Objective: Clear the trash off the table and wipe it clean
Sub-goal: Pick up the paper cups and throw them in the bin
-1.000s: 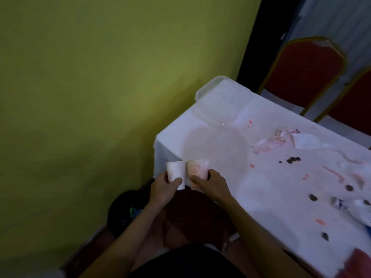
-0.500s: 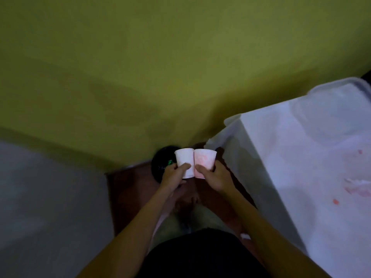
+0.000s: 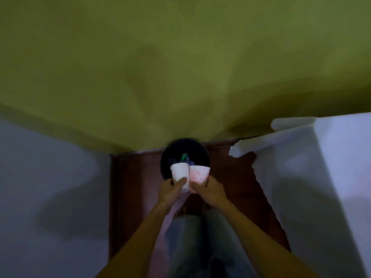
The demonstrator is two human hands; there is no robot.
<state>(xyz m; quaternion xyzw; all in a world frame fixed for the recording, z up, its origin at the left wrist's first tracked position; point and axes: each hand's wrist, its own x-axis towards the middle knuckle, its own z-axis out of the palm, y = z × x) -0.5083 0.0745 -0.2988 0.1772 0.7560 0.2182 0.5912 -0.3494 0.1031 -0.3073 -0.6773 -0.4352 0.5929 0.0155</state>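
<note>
My left hand (image 3: pixel 171 189) grips a white paper cup (image 3: pixel 180 173), thumb across its front. My right hand (image 3: pixel 208 190) grips a second paper cup (image 3: pixel 198 175), stained pink-red. Both cups are upright and touch side by side. They hover just in front of a round black trash bin (image 3: pixel 200 155) on the floor by the wall. Inside the bin I see a green can (image 3: pixel 184 156) and some pale trash. The table with its white cloth (image 3: pixel 321 167) stands at the right; only its corner and hanging side show.
A yellow-green wall (image 3: pixel 180 67) fills the upper view. Dark red-brown floor (image 3: pixel 136 187) runs between the table's cloth and a pale grey surface (image 3: pixel 50 197) on the left. My legs are below the hands.
I have turned away from the tabletop toward the bin. Both hands carried the cups from the table's corner to just in front of the black bin, which now lies centred in view.
</note>
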